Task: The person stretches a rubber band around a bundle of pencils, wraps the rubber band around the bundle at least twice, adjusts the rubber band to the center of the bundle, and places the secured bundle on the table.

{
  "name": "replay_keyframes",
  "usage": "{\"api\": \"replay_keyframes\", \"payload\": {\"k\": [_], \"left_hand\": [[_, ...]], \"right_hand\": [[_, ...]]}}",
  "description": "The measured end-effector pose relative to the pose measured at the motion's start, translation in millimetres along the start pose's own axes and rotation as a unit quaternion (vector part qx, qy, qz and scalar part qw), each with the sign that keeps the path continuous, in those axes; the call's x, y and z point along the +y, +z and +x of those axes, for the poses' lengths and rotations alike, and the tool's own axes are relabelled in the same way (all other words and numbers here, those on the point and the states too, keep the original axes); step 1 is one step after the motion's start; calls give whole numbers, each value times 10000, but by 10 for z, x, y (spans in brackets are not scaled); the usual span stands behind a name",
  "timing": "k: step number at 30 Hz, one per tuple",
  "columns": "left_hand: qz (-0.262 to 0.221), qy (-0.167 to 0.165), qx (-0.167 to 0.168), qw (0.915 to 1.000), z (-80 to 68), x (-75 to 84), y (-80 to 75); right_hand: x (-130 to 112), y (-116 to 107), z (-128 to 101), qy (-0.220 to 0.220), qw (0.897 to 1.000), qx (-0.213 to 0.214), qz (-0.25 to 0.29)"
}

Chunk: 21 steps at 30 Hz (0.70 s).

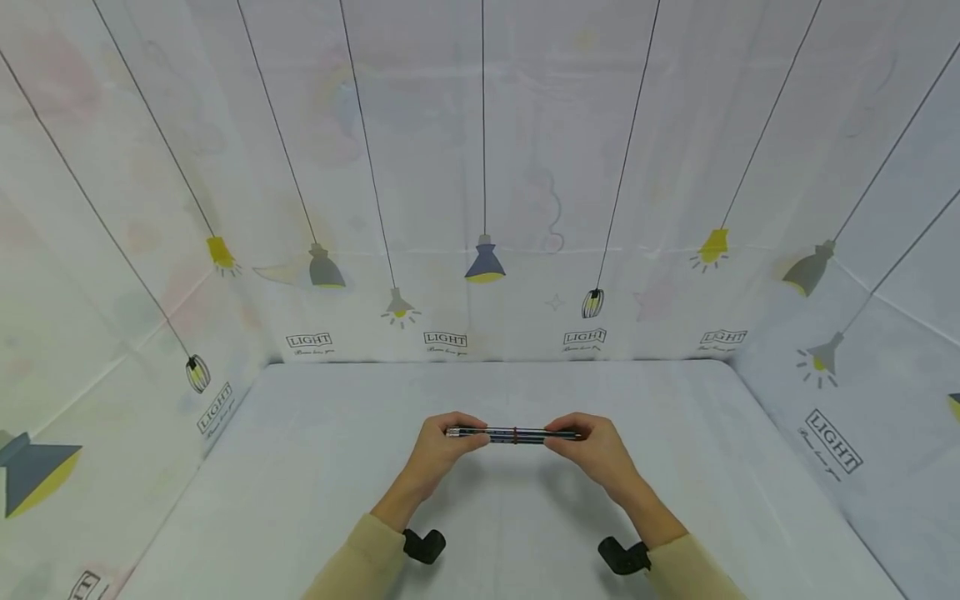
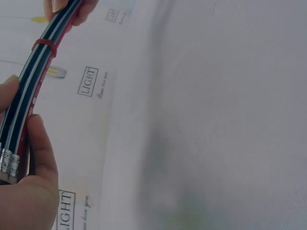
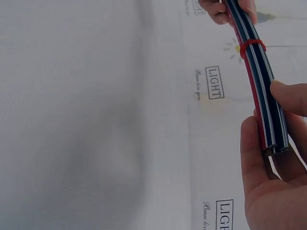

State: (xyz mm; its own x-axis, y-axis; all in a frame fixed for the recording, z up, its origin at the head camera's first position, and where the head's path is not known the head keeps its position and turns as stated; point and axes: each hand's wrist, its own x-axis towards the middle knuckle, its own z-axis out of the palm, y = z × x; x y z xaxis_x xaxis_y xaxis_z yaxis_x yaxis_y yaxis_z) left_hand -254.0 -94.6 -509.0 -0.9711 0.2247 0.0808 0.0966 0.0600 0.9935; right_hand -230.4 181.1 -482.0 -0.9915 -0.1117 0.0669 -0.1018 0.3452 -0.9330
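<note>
A bundle of pencils, dark blue with pale stripes and some red, is held level above the white table between both hands. A red band wraps its middle. My left hand pinches the end with the metal ferrules and erasers, thumb on one side and fingers on the other. The opposite end is pinched by my right hand, its thumb lying along the blue pencils in the right wrist view.
The white table spreads below the hands. Behind and beside it stand white walls printed with hanging lamps and LIGHT labels. Black wrist mounts show at both cream sleeves.
</note>
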Motion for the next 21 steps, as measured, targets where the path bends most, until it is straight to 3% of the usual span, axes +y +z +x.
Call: {"api": "replay_keyframes", "payload": {"k": [9,21], "left_hand": [[140,-142,359,9992,77,-141,-12],[617,-299,507,9964,167,-324,14]], "right_hand": [[111,46,84,103,9998,140,-101],[327,124,186,205,9991,199,-321]]}}
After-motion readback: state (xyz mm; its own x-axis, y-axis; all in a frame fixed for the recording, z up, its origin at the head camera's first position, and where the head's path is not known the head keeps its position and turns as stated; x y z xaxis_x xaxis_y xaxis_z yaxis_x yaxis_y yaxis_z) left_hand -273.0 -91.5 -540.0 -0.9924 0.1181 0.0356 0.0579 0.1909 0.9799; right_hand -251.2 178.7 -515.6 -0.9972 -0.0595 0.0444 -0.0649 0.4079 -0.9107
